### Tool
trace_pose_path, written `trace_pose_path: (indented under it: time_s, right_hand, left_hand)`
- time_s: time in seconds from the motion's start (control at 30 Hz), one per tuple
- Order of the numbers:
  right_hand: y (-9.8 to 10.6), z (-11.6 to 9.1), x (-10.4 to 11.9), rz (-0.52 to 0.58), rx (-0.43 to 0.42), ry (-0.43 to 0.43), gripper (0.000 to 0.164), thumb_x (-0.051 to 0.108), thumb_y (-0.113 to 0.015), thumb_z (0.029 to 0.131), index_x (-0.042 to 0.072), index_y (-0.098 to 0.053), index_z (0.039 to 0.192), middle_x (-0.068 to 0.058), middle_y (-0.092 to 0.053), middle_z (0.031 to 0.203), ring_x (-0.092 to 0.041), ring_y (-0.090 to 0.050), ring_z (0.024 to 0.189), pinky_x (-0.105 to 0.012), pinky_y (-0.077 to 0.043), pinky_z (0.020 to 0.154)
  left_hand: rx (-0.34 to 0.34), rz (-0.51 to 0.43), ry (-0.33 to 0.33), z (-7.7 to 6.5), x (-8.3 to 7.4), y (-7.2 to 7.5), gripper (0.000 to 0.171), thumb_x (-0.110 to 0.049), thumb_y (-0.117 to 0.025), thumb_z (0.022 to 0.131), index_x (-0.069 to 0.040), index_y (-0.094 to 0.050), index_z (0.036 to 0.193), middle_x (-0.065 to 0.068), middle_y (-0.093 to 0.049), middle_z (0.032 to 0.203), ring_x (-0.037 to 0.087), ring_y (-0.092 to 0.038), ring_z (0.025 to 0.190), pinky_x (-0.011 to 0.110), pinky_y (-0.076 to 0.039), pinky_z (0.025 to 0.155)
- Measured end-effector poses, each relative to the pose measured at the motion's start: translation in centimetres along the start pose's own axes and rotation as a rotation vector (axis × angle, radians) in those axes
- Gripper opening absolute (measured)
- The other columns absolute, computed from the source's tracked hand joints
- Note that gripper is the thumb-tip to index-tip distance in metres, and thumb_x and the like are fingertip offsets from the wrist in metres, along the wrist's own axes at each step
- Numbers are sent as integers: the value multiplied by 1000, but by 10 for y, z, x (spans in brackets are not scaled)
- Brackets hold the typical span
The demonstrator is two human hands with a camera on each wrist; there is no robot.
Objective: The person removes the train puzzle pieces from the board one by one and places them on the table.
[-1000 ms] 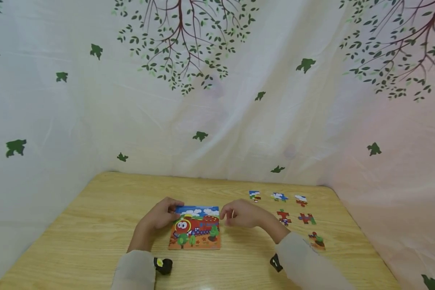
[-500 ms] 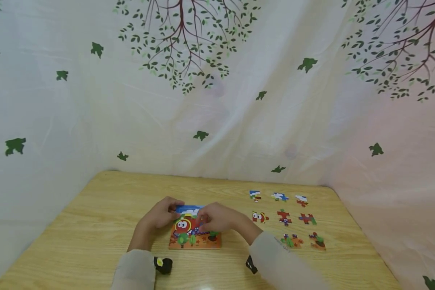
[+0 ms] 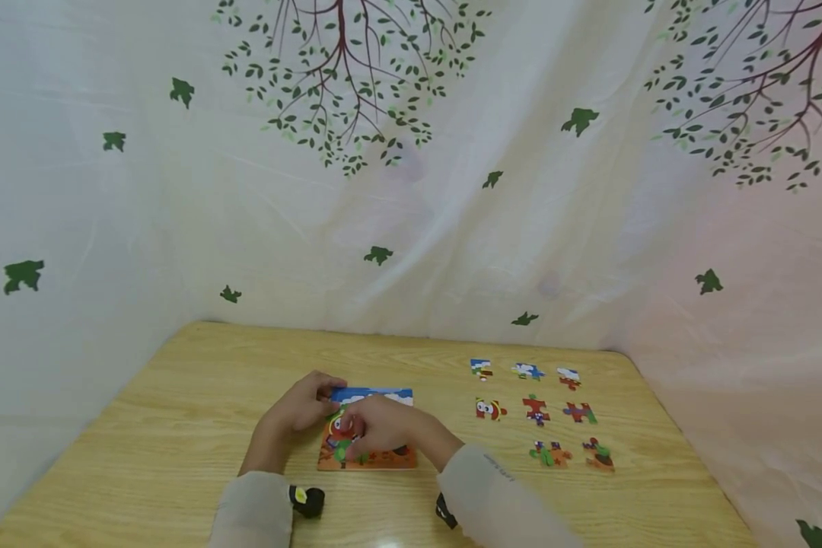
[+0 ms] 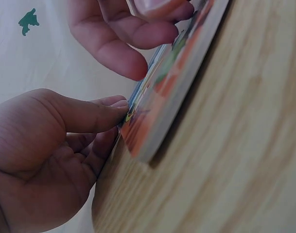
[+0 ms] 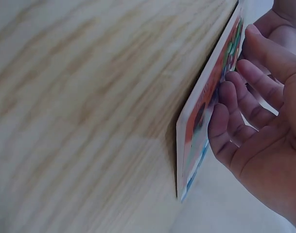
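A square jigsaw puzzle board [image 3: 400,460] with a red cartoon train picture lies flat on the table. My left hand [image 3: 304,403] pinches its left edge; in the left wrist view the thumb [image 4: 96,116] is on top and the fingers are at the side. Across the picture reaches my right hand [image 3: 387,422], covering the middle of the train. The right wrist view shows that hand's fingers [image 5: 220,119] loosely bent close over the board's face, with nothing held between them and the thumb. Part of the train's face peeks out beside the hand.
Several loose puzzle pieces lie in rows to the right, among them a face piece [image 3: 489,409], a red piece [image 3: 536,409] and a cloud piece [image 3: 528,371]. The wooden table [image 3: 199,426] meets a white curtain [image 3: 301,251] printed with leaves. Black wrist straps [image 3: 308,502] show.
My right hand has moved left from beside the board's right edge to over its picture. Loose pieces that the right arm hid now show. My left hand has stayed at the board's edge.
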State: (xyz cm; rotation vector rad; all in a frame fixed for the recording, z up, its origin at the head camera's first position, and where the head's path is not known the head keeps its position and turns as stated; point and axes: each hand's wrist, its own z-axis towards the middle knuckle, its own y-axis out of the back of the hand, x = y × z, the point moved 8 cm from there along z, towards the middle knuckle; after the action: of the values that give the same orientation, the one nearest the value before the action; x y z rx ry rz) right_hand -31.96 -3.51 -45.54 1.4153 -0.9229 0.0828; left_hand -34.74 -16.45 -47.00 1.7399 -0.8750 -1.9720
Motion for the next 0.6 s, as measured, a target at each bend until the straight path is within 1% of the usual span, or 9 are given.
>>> trace_pose_path:
  time_s: [0.2, 0.3, 0.4, 0.5, 0.6]
  right_hand:
    - [-5, 4, -1, -1, -8, -42, 35, 30, -84, 87, 13, -66, 112, 12, -62, 87, -2, -57, 76, -19, -50, 70]
    - [-6, 6, -1, 9, -7, -69, 39, 29, -87, 84, 13, -64, 111, 9, -61, 89, -4, -55, 76, -20, -49, 70]
    - [-8, 7, -1, 10, -1, -93, 42, 27, -88, 83, 14, -62, 113, 9, -60, 90, -4, -54, 76, -21, -48, 71]
    - [-8, 7, -2, 10, -1, -111, 45, 26, -88, 83, 15, -60, 116, 8, -59, 90, -5, -54, 76, -21, -48, 72]
    - [-8, 7, -3, 29, -3, -138, 47, 25, -88, 82, 15, -60, 119, 8, -59, 90, -6, -54, 76, -23, -48, 72]
  left_hand:
    - [-6, 25, -2, 1, 1, 0, 34, 1, -66, 93, 0, -69, 127, 11, -61, 113, 24, -55, 100, 49, -47, 95]
    - [-7, 24, 5, 1, 2, -1, 35, 1, -66, 93, -1, -69, 128, 11, -60, 115, 25, -56, 102, 49, -47, 96]
    - [-7, 16, 4, 1, 4, -2, 35, 3, -65, 93, 0, -69, 128, 12, -60, 118, 26, -57, 103, 51, -47, 97]
    - [-12, 13, 17, 1, 4, -1, 35, 4, -65, 93, 0, -69, 127, 12, -61, 119, 26, -58, 105, 52, -47, 98]
    - [-9, 19, 22, 1, 4, -2, 35, 3, -65, 93, -1, -69, 127, 12, -61, 118, 26, -58, 104, 52, -47, 98]
